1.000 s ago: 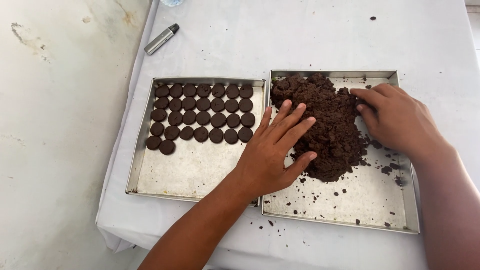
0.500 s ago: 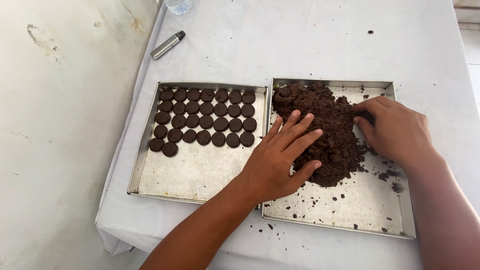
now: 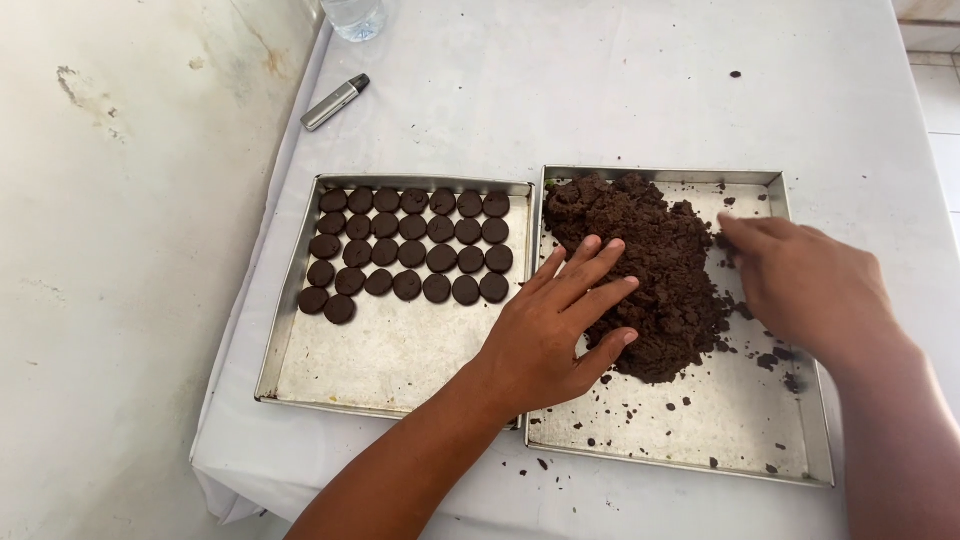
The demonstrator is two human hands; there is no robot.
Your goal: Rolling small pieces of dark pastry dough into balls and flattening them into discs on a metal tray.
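Dark round cookies [image 3: 412, 256] are sitting in rows in the left tray [image 3: 385, 358]. The left hand [image 3: 556, 332] is lying flat, fingers spread, against the dark dough pile [image 3: 648, 262] heaped in the right tray [image 3: 700, 412]. The right hand [image 3: 805, 288] is touching the pile's far edge, fingers loosely curled, gripping nothing visible.

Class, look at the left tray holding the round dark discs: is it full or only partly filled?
Partly filled. The dark discs sit in rows across the far half of the left tray; the near half shows bare metal.
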